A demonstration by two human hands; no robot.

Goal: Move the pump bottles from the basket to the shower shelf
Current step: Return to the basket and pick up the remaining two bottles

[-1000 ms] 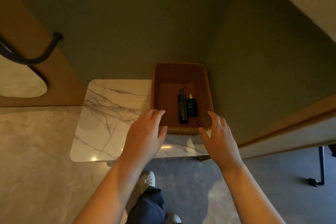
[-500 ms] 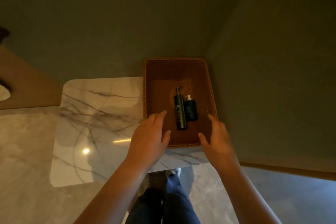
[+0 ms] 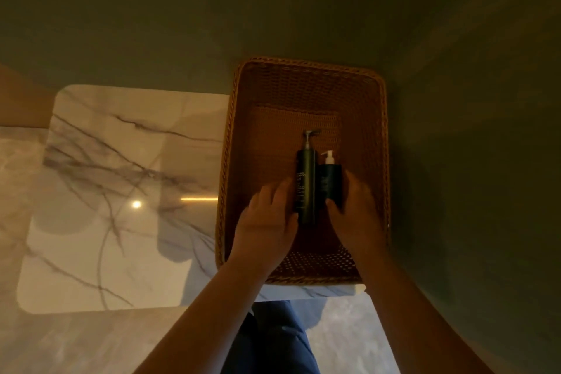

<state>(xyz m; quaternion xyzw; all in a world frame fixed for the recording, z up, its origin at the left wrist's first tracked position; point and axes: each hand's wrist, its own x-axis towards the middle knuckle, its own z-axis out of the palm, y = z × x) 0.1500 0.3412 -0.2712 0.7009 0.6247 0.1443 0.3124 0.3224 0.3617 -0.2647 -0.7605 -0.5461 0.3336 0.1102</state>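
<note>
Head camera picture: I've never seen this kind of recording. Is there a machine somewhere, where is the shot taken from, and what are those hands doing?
There is no machine here. A person wears a camera on the head, pointing forward and down, so you see their own two arms from above. A woven basket stands on a marble top. Two dark pump bottles lie side by side in it: a tall bottle and a shorter bottle to its right. The left hand touches the tall bottle's left side with fairly straight fingers. The right hand has its thumb and fingers on either side of the shorter bottle, but the blur hides whether it grips yet. Neither bottle has left the basket.
</note>
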